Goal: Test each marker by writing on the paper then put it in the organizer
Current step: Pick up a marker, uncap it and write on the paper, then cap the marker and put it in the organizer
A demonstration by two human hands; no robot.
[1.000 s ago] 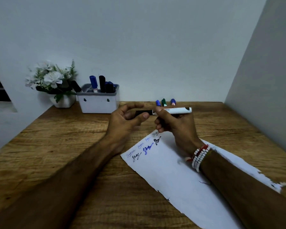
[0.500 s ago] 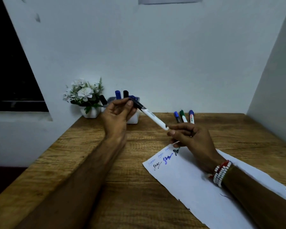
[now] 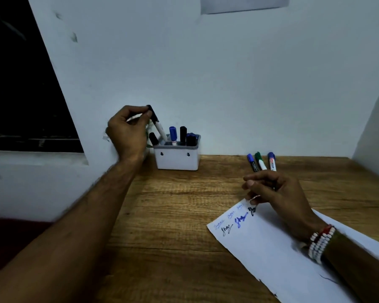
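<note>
Left hand [image 3: 127, 132] pinched tilted marker [image 3: 158, 125] over organizer [image 3: 176, 158], tip could've snagged its rim; right hand [image 3: 276, 193] lay loosely curled, empty.

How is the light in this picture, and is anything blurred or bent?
Head view: dim, bluish light, soft shadows only; the wide lens slants the window and the wall edges; the left hand and its black-capped marker look slightly soft; scribbles on the paper show as strokes, not readable words.

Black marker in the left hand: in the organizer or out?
Not fully in: the marker tilts with its lower end at the organizer rim, the left hand grips its capped top. Whether the end is inside, cannot tell.
</note>
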